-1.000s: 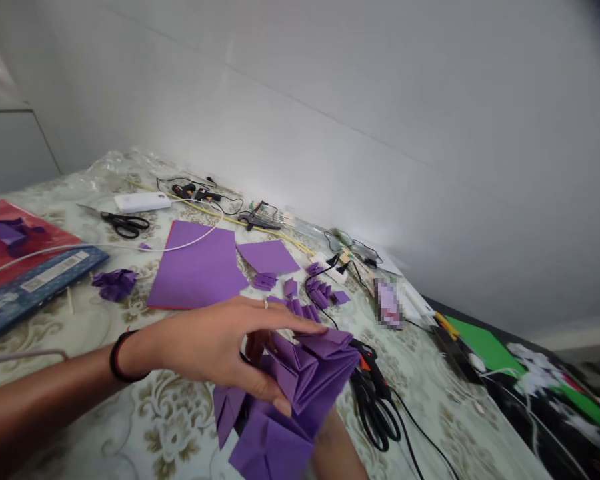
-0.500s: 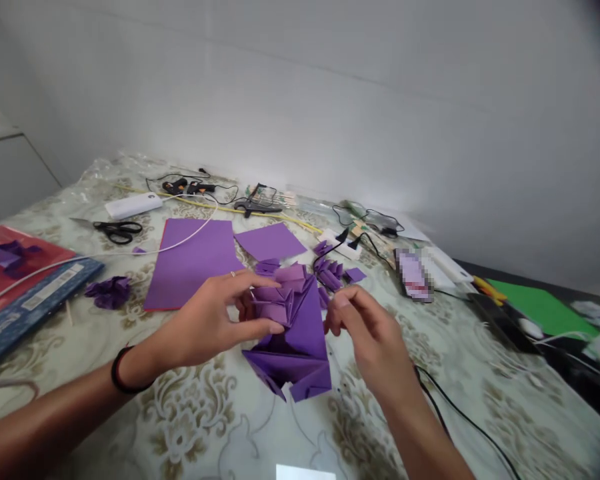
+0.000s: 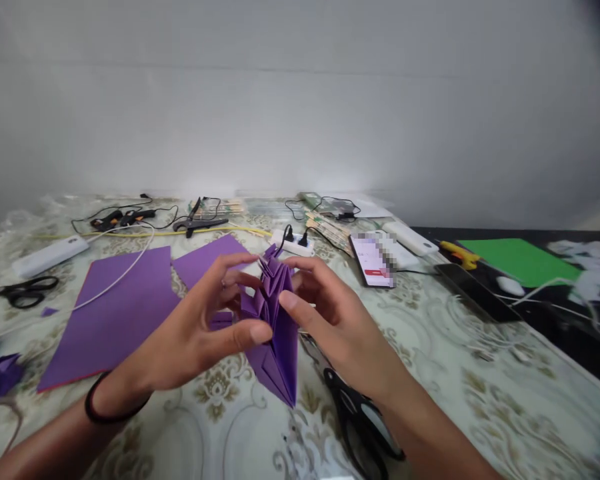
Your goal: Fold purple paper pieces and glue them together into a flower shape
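Note:
A folded purple paper piece point(image 3: 281, 347), with several pleats at its top and a pointed lower end, is held up over the table between my two hands. My left hand point(image 3: 200, 333) grips its left side, thumb in front and fingers behind the pleats. On the other side, my right hand point(image 3: 337, 327) has its thumb on the near face and its fingers round the back edge. Black-handled scissors point(image 3: 353, 407) lie on the table partly under my right hand. Behind my left hand are purple sheets point(image 3: 115, 300), one edged with red.
Further back lie a power strip point(image 3: 294, 245), a phone point(image 3: 373, 260), dark pliers-like cutters point(image 3: 199, 223) and glue guns point(image 3: 123, 218) with cords. More scissors point(image 3: 27, 291) and crumpled purple paper point(image 3: 0, 375) are at left. A green sheet point(image 3: 517, 261) lies at right.
My right hand has closed on the purple paper piece, which has turned nearly edge-on. The view has swung right, and the scissors beneath my right hand now show.

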`<state>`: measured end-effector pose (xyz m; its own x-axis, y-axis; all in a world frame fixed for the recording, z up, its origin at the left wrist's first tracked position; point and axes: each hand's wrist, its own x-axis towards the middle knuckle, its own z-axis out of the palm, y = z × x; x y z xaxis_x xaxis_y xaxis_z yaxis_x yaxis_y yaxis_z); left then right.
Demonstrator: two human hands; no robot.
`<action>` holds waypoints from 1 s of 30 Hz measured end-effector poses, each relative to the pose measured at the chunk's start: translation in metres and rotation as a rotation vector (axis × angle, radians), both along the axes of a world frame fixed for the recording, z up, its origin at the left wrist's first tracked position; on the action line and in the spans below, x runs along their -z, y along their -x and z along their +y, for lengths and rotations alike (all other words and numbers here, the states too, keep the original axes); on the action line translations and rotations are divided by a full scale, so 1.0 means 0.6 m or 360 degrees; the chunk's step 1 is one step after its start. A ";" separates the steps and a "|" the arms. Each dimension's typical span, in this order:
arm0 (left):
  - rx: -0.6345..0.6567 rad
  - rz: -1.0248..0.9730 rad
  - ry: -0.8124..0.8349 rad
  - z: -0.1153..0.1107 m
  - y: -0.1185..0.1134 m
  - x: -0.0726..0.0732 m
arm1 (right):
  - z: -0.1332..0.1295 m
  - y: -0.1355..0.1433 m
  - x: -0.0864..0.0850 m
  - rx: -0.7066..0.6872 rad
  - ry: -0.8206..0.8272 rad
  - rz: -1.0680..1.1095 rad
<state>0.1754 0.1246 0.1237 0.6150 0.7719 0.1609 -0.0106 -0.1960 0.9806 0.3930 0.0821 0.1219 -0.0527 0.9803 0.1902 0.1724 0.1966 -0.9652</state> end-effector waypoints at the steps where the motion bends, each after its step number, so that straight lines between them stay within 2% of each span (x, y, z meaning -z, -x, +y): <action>1: -0.0008 -0.0019 0.0068 0.003 -0.005 -0.003 | -0.001 0.000 -0.003 0.0016 -0.0020 -0.0015; 3: -0.0036 -0.0012 0.0111 0.004 -0.009 -0.008 | -0.007 0.003 -0.008 0.0017 -0.0066 -0.0056; 7: -0.0018 0.0110 -0.0053 -0.018 0.012 -0.013 | -0.029 0.026 -0.010 -0.0105 -0.0123 -0.0127; 11: -0.0002 0.0116 -0.0185 -0.054 0.068 -0.014 | -0.050 0.072 -0.014 -0.0233 -0.0213 -0.0252; 15: -0.0043 0.0132 -0.0225 -0.074 0.128 -0.021 | -0.058 0.125 -0.031 -0.0278 -0.0330 -0.0403; 19: -0.0159 0.0200 -0.0441 -0.073 0.158 -0.032 | -0.053 0.165 -0.044 -0.0177 -0.0507 -0.0556; 23: -0.0358 0.0323 -0.0714 -0.068 0.160 -0.039 | -0.046 0.195 -0.040 0.0092 -0.0697 -0.0632; 26: -0.0383 0.0361 -0.0766 -0.072 0.158 -0.041 | -0.045 0.206 -0.032 0.0217 -0.0870 -0.0637; 30: -0.0355 0.0420 -0.0810 -0.083 0.160 -0.041 | -0.053 0.203 -0.029 0.0238 -0.0990 -0.0714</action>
